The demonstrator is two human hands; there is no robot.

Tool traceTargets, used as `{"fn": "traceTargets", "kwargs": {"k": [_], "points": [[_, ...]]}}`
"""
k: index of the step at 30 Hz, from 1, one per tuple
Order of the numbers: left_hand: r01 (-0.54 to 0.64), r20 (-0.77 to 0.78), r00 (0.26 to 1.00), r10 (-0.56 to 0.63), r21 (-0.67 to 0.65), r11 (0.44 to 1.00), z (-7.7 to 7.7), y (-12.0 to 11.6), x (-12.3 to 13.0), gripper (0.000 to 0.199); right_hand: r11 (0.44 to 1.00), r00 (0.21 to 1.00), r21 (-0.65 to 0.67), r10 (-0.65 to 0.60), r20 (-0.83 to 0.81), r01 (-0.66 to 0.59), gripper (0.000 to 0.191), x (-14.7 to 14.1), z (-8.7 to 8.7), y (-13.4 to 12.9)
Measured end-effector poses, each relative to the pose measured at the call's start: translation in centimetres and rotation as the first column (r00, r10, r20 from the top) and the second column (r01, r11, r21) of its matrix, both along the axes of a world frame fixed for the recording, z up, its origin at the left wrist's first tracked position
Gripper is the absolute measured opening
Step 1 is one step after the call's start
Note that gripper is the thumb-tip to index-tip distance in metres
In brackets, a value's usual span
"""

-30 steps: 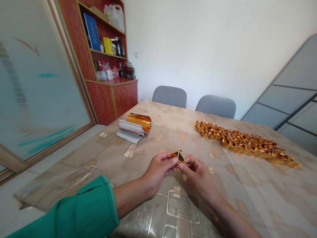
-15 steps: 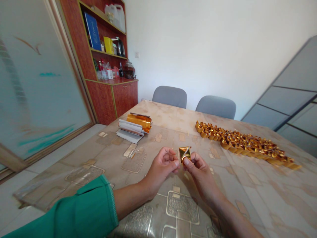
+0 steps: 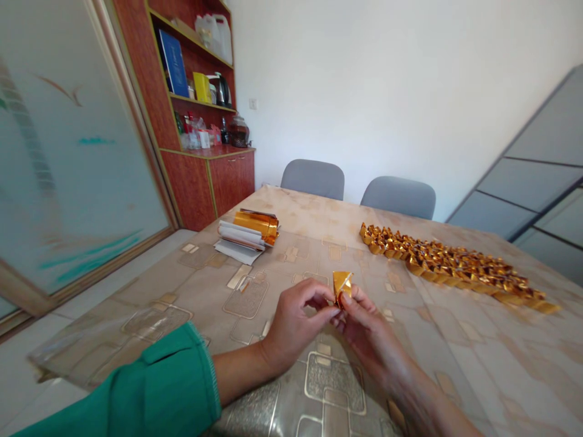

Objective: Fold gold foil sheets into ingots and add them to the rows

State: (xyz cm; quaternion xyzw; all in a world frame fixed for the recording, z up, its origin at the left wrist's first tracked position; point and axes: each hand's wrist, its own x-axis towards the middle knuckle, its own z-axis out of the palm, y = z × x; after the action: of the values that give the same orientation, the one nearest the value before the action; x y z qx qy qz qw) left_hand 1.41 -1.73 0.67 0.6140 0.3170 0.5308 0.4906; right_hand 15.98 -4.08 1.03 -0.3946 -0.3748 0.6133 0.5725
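A small folded piece of gold foil paper (image 3: 342, 281) is held up over the table, its pointed top showing. My right hand (image 3: 364, 312) pinches its lower part between thumb and fingers. At the paper's lower left edge, my left hand (image 3: 303, 321) has its thumb and forefinger closed on it. The paper's bottom is partly hidden by the fingers. To the far left lies a stack of curled sheets, gold foil (image 3: 257, 226) behind and white-grey paper (image 3: 240, 235) in front. Rows of folded gold foil pieces (image 3: 455, 264) stand packed together on the right.
The table (image 3: 291, 203) has a clear patterned cover (image 3: 182, 340). Two grey chairs (image 3: 313, 177) stand at its far side by the wall. A red-brown cabinet (image 3: 194, 185) with bottles and a kettle is at the back left, beside a frosted glass door (image 3: 82, 164).
My left hand has moved right and closed on the foil paper's lower edge; before, it was just apart from it. The paper has turned and looks narrower at the base.
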Motion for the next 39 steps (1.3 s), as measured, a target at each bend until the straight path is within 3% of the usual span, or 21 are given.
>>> {"fn": "traceTargets", "kwargs": {"k": [4,7,9,12,14,16,18,20,26,33,36,39], "points": [[0.131,0.234,0.969,-0.082,-0.204,0.97,0.6,0.6,-0.2,0.023,0.982,0.959,0.189,-0.05,0.278,-0.004,0.034,1.0,0.6,0.3],[0.183,0.255,0.961,-0.104,-0.308,0.934,0.7,1.3,-0.5,0.033,0.96,0.88,0.26,-0.03,0.475,-0.108,0.035,1.7,1.1,0.6],[0.229,0.221,0.963,-0.156,-0.36,0.905,0.7,1.6,-0.6,0.029,0.951,0.853,0.278,-0.028,0.521,-0.139,0.031,1.9,1.1,0.8],[0.248,0.282,0.951,-0.129,-0.439,0.864,0.5,1.5,-0.5,0.025,0.931,0.837,0.363,-0.166,0.522,-0.042,0.021,1.8,0.9,0.8],[0.26,0.384,0.922,-0.053,-0.51,0.82,0.4,1.3,-0.4,0.028,0.879,0.749,0.475,-0.335,0.571,0.03,0.018,1.6,0.7,0.8],[0.301,0.465,0.885,-0.005,-0.566,0.768,0.3,1.1,-0.4,0.03,0.814,0.606,0.58,-0.477,0.637,0.031,0.017,1.4,0.4,0.6],[0.351,0.517,0.856,0.01,-0.594,0.724,0.2,1.1,-0.3,0.028,0.776,0.496,0.631,-0.547,0.674,-0.001,0.014,1.1,0.1,0.5],[0.395,0.553,0.833,0.008,-0.606,0.69,0.1,1.0,-0.3,0.026,0.762,0.449,0.648,-0.57,0.688,-0.025,0.008,0.8,-0.1,0.5],[0.411,0.566,0.824,0.003,-0.602,0.684,0.2,0.7,-0.2,0.022,0.73,0.44,0.681,-0.596,0.672,-0.052,0.007,0.4,-0.1,0.4],[0.281,0.48,0.875,0.066,-0.613,0.739,0.2,0.8,-0.2,0.029,0.678,0.46,0.705,-0.569,0.682,-0.206,0.014,1.0,0.1,0.2],[0.293,0.492,0.869,0.06,-0.609,0.737,0.0,0.8,-0.1,0.027,0.689,0.448,0.708,-0.59,0.671,-0.153,0.012,0.9,-0.1,0.2],[0.374,0.546,0.838,0.027,-0.608,0.7,-0.2,0.7,0.0,0.02,0.718,0.437,0.696,-0.616,0.655,-0.031,0.011,0.6,-0.5,0.4]]}}
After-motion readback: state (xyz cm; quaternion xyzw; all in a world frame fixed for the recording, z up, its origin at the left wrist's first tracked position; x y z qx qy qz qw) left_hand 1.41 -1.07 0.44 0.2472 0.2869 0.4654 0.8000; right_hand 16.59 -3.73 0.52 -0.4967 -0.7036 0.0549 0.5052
